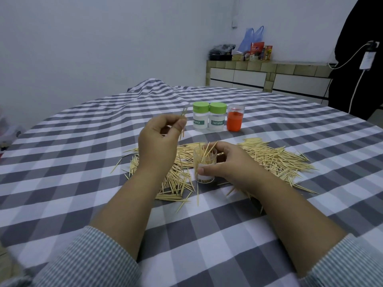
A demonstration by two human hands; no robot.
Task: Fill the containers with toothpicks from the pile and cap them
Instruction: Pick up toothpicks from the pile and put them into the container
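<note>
Step in hand, as I judge it: dropping a small pinch of toothpicks into the open container; left hand [158,139] is raised above the pile, thumb and fingers pinching a small bunch of toothpicks [183,124] held roughly upright, tips pointing down; right hand [227,162] grips the clear open container [204,165], thumb across its front, fingers curled behind, steadying it on the desk [196,235]; container stands upright, already holding a good number of picks that lean out past the rim at the right.

To do it well: bring the bunch over the mouth, line the picks up with the container axis, let them go only once the lower tips are inside the rim; the leaning picks crowd the opening, so aim for the free left side or nudge them aside first; keep the right hand firm, a light plastic container will tip easily; small bunches go in cleaner than big ones; picks must sit below the rim or the cap will not seat.

Relative position: held bunch is up and to the left of the container, apart from it, not yet over the mouth; toothpick pile [273,158] spreads on the checked cloth around and behind both hands; two green-capped toothpick containers [209,117] and an orange-filled clear container [234,119] stand in a row farther back, beyond the hands, touching or nearly so; no loose cap for the open container is visible.
</note>
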